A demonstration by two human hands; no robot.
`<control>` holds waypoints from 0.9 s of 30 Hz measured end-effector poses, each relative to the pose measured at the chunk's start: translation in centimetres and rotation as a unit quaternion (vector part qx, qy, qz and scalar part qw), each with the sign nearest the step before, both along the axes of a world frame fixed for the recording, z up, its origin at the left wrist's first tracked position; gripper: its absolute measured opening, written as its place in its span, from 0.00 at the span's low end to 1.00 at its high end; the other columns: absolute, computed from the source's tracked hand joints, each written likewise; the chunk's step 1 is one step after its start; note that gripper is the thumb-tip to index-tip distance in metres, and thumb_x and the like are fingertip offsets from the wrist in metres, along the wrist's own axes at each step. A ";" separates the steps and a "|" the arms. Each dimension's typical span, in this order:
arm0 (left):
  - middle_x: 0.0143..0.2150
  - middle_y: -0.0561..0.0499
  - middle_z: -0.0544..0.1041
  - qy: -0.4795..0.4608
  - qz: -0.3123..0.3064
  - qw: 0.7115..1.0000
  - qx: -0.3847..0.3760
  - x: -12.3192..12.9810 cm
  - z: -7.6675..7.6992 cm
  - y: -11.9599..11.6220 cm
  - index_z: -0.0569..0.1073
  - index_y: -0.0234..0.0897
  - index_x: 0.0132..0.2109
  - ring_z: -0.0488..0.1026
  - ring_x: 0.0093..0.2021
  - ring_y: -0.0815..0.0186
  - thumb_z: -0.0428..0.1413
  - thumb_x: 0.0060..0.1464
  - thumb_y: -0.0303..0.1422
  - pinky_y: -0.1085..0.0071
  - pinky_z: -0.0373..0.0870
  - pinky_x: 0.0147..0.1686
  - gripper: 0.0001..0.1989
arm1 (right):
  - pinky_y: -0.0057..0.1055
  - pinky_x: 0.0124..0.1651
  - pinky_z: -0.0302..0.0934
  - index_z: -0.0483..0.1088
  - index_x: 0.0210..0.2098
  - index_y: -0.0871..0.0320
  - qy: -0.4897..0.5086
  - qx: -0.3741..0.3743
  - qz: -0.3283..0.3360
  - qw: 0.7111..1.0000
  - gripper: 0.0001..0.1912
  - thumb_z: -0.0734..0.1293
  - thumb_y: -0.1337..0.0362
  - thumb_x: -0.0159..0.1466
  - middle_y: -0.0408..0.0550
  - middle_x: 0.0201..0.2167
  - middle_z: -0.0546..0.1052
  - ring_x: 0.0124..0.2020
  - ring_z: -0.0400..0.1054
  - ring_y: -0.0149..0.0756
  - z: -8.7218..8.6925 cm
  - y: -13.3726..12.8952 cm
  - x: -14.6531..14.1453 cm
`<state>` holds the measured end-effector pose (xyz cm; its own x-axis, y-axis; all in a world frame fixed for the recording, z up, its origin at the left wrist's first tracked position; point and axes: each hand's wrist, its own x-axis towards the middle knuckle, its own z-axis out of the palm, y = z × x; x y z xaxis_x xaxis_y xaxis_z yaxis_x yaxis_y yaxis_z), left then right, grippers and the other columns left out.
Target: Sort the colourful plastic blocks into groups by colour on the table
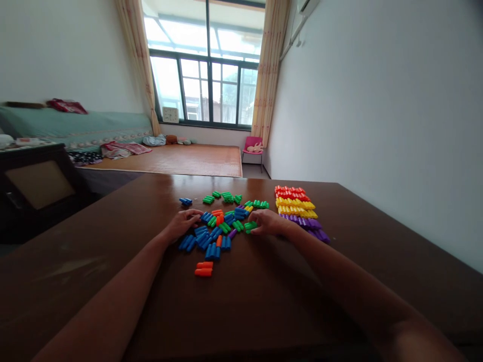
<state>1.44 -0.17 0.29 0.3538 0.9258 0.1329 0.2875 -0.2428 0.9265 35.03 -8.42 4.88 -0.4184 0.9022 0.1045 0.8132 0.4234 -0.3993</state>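
Small bullet-shaped plastic pieces lie in a loose pile of blue (203, 236), green (225, 228) and orange (220, 219) ones, with a few purple and yellow ones among them. My left hand (183, 224) rests at the pile's left side, fingers stretched toward a blue piece (206, 217); whether they touch it I cannot tell. On the right side, my right hand (268, 222) curves over some green pieces (249, 227), thumb and fingers apart. Its fingertips are partly hidden.
Right of the pile stand sorted rows of red (290, 193), yellow (296, 207) and purple (302, 221) pieces. Two orange pieces (204, 269) lie nearer me on the brown table (241, 306). Beyond are a bed (188, 157) and a pink chair (253, 142).
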 end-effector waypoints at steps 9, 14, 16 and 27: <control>0.36 0.48 0.80 0.015 0.018 1.000 0.003 0.3 0.4 -0.5 0.78 0.34 0.43 0.77 0.39 0.59 0.61 0.43 0.48 0.67 0.75 0.37 0.25 | 0.27 0.32 0.56 0.73 0.36 0.57 -0.033 0.051 -0.067 0.996 0.16 0.72 0.52 0.55 0.46 0.33 0.77 0.33 0.69 0.34 -1.0 -2.7 0.5; 0.36 0.48 0.80 0.021 0.021 0.999 0.030 0.3 0.1 -0.4 0.79 0.35 0.42 0.77 0.38 0.60 0.61 0.43 0.48 0.67 0.75 0.35 0.23 | 0.28 0.36 0.59 0.74 0.38 0.56 -0.011 0.080 -0.041 0.996 0.12 0.71 0.56 0.58 0.47 0.38 0.76 0.34 0.70 0.34 -1.2 -1.8 -0.9; 0.37 0.47 0.80 0.014 0.015 0.999 0.031 0.2 -0.3 0.0 0.79 0.35 0.42 0.77 0.38 0.60 0.61 0.44 0.48 0.67 0.75 0.35 0.23 | 0.28 0.38 0.60 0.74 0.39 0.57 0.023 0.108 -0.021 0.994 0.08 0.68 0.63 0.61 0.48 0.38 0.76 0.34 0.69 0.32 -0.7 -1.4 -2.1; 0.32 0.48 0.78 -0.038 -0.006 0.999 -0.016 0.4 0.2 -0.9 0.77 0.31 0.43 0.74 0.30 0.66 0.61 0.48 0.42 0.68 0.73 0.33 0.19 | 0.34 0.51 0.61 0.72 0.49 0.57 0.037 0.115 0.147 0.982 0.15 0.67 0.68 0.62 0.53 0.48 0.74 0.48 0.68 0.39 -1.3 -0.8 -13.1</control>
<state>1.85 -1.05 0.50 0.3556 0.9257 0.1291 0.2136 -0.2150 0.9530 21.95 -9.19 3.55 -0.6404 0.6929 0.3315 0.6146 0.7211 -0.3199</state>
